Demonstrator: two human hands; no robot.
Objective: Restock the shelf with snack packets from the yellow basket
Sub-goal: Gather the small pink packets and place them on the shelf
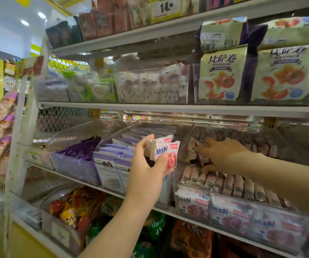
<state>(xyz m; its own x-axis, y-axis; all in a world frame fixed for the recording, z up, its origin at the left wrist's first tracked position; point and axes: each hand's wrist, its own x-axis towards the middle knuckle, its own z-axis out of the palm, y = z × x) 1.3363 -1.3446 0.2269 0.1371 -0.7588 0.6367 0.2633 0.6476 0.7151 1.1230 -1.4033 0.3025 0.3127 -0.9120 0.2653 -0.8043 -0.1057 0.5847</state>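
L hand in front of shelf, mid tier, fingers + thumb clamped round packet stack; white/red wrappers, upright, held clear of shelf. R hand inside clear bin at right end of same tier, fingers over top, thumb below, gripping bin packets near bin's left wall. Packet rows of same sort run to bin's front edge. Lilac packets in next bin left, purple packets beyond. Hands apart.
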